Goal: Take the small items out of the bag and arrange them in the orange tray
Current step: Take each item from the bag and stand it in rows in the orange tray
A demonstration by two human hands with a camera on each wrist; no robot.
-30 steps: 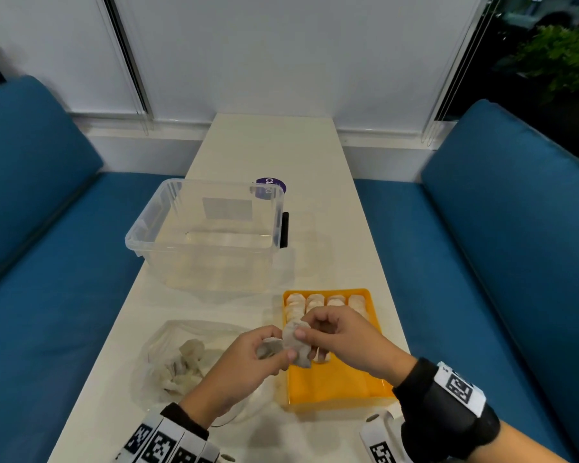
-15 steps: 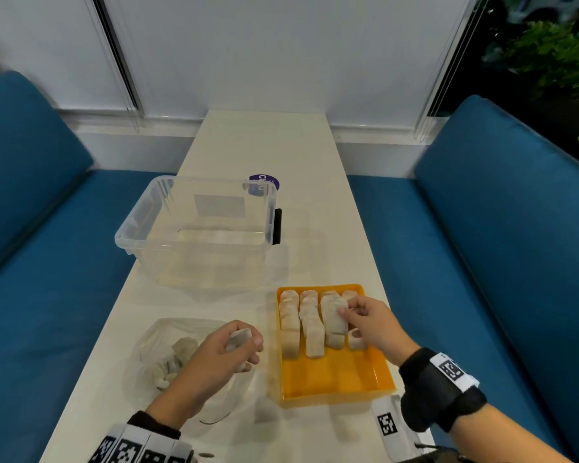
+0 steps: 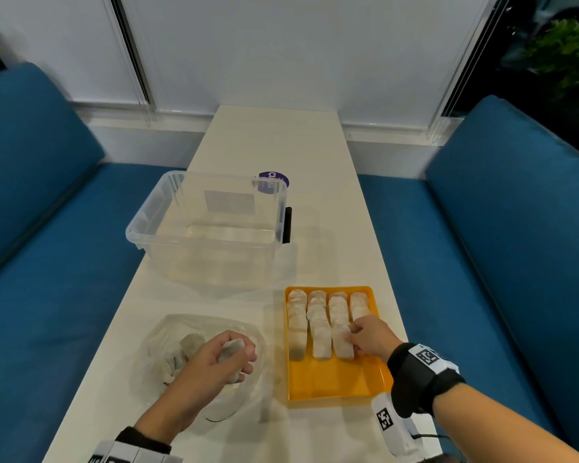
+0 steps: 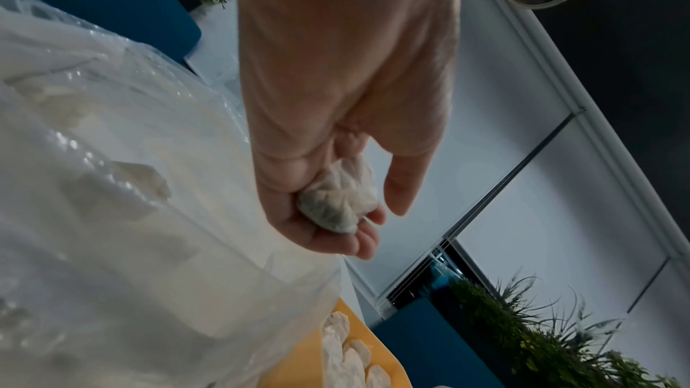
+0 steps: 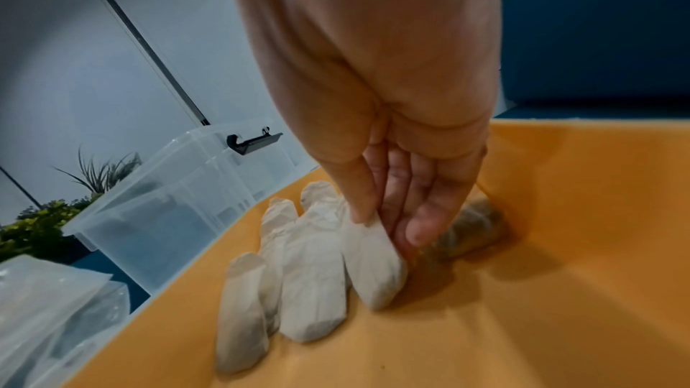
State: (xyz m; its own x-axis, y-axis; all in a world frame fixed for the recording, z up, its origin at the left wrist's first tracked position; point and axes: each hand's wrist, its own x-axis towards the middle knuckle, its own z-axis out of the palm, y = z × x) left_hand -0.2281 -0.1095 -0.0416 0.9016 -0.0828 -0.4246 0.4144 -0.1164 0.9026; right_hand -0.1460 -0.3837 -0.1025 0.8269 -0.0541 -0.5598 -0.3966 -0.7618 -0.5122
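Note:
The orange tray (image 3: 335,379) lies on the table near the front right, with small white sachets (image 3: 318,325) lined up in rows in its far half. My right hand (image 3: 351,332) pinches the top edge of one sachet (image 5: 373,261) at the near end of the third row, thumb on one side and fingers (image 5: 422,217) behind it. The sachet stands on the tray floor. The clear plastic bag (image 3: 168,342) lies left of the tray with several sachets inside. My left hand (image 3: 238,354) hovers over the bag and grips a crumpled sachet (image 4: 338,199) in its curled fingers.
An empty clear plastic bin (image 3: 208,228) with a black latch stands behind the bag and tray. A purple round sticker (image 3: 274,180) is on the table beyond it. Blue bench seats (image 3: 482,262) flank the narrow white table (image 3: 274,135). The tray's near half is bare.
My hands parted from in front of the tray. The right one carried a sachet to the third row and lowered it there; the left drew back over the bag holding another sachet.

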